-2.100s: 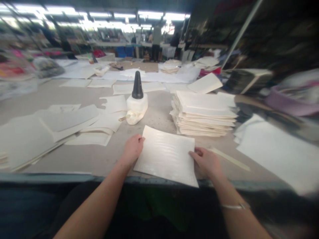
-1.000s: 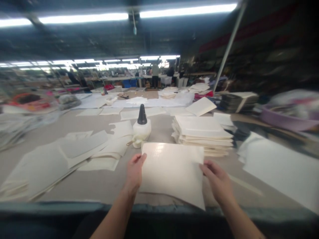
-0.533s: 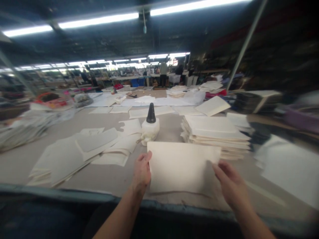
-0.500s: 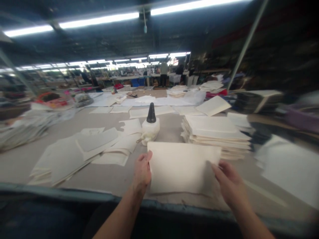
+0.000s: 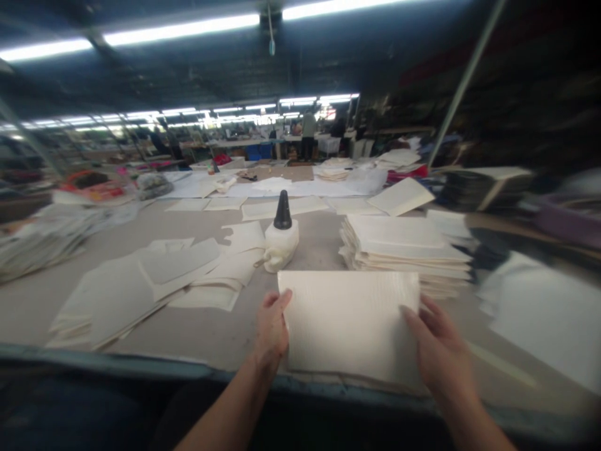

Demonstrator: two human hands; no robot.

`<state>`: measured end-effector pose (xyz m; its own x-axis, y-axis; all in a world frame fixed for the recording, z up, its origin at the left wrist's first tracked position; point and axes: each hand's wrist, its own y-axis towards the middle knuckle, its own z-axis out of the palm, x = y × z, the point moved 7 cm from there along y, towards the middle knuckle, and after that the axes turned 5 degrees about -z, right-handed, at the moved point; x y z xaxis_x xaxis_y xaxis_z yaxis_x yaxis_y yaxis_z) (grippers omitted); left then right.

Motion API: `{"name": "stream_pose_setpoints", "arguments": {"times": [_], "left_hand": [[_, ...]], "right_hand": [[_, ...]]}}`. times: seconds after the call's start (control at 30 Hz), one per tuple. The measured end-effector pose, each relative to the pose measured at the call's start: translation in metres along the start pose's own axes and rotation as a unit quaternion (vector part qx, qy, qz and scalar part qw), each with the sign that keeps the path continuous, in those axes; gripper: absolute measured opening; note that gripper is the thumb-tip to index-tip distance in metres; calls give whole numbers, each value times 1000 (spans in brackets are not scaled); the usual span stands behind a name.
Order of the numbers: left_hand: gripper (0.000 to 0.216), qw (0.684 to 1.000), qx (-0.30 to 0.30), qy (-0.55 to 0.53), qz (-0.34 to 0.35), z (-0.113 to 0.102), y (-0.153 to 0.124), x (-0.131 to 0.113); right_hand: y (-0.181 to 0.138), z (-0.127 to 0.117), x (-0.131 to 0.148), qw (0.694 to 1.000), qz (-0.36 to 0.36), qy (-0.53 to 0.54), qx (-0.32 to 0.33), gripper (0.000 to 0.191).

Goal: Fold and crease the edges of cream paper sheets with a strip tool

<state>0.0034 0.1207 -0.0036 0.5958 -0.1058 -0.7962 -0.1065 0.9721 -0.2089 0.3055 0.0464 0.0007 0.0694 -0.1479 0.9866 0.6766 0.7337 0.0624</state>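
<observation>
A cream rectangular sheet (image 5: 350, 326) is held tilted up at the front edge of the table, between my two hands. My left hand (image 5: 273, 322) pinches its left edge, thumb on the near face. At the right edge my right hand (image 5: 436, 338) grips it the same way, with the fingers partly hidden behind. Whether the sheet is paper, card or fabric I cannot tell. Just beyond it stands a whitish squeeze bottle (image 5: 282, 244) with a black cone nozzle. A thick stack of cream pieces (image 5: 404, 241) lies behind the sheet to the right.
Loose cream pieces (image 5: 124, 288) are spread on the left of the grey table (image 5: 225, 338). White sheets (image 5: 549, 313) lie at the right. Further back are a red basket (image 5: 96, 188), a dark bundle (image 5: 483, 188) and a standing person (image 5: 308, 134).
The sheet has tilted more upright and come slightly nearer, its face now brighter. Both hands have shifted slightly to the right with it, still gripping its edges.
</observation>
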Motion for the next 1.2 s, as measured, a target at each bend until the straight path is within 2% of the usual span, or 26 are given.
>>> {"name": "stream_pose_setpoints", "arguments": {"times": [0.13,0.27,0.33,0.47,0.57,0.77,0.93,1.2], "left_hand": [[42,999,0,-20,28,-2,-1,-2],[39,999,-1,-34,19,1,-5,-5],[42,999,26,-14,20,7,-9,-10],[33,993,75,78,38,14,-19,-20],[31,991,68,109,34,10,-21,-24],[27,996,42,78,24,3,-19,-25],[29,997,45,58,10,5,-19,-22],[37,996,24,89,-10,0,-15,-21]], "right_hand": [[2,-4,-3,1000,3,5,-28,67],[1,-5,-2,999,18,-9,-30,71],[0,-6,-1,999,25,-30,-27,72],[-1,-10,0,997,29,-75,-22,71],[-2,-10,-2,997,40,-68,-17,70],[-5,-5,-5,999,51,-18,-4,66],[-5,-5,-8,999,43,6,-3,66],[-2,-8,-15,999,40,7,1,62]]}}
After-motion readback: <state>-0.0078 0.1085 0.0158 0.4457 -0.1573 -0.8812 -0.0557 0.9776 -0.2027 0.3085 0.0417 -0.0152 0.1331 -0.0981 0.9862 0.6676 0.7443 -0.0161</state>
